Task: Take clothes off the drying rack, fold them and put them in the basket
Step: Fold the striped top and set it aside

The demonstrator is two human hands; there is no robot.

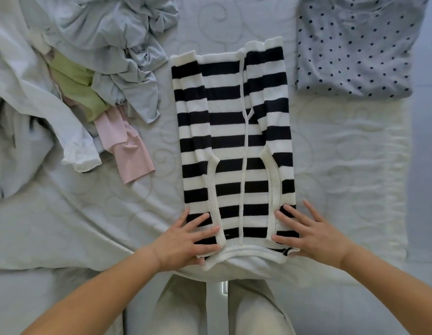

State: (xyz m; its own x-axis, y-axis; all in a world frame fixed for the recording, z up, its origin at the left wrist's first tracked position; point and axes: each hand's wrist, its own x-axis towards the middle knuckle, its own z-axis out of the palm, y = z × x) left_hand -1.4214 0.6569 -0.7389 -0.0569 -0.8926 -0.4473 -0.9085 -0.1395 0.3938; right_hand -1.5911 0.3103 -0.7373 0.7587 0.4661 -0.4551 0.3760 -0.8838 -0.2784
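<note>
A black-and-white striped knit top [231, 141] lies flat on the bed, folded into a long narrow strip with its sleeves laid inward. My left hand [186, 240] rests on its near left corner, fingers spread on top and thumb under the edge. On the near right corner my right hand [309, 233] lies the same way, fingers spread. Both hands appear to pinch the near hem. No drying rack or basket is in view.
A loose heap of unfolded clothes [84, 76] in grey, green, pink and white fills the left of the bed [350, 153]. A folded polka-dot garment [355, 47] lies at the far right. My legs in light trousers [224, 308] stand at the bed's near edge.
</note>
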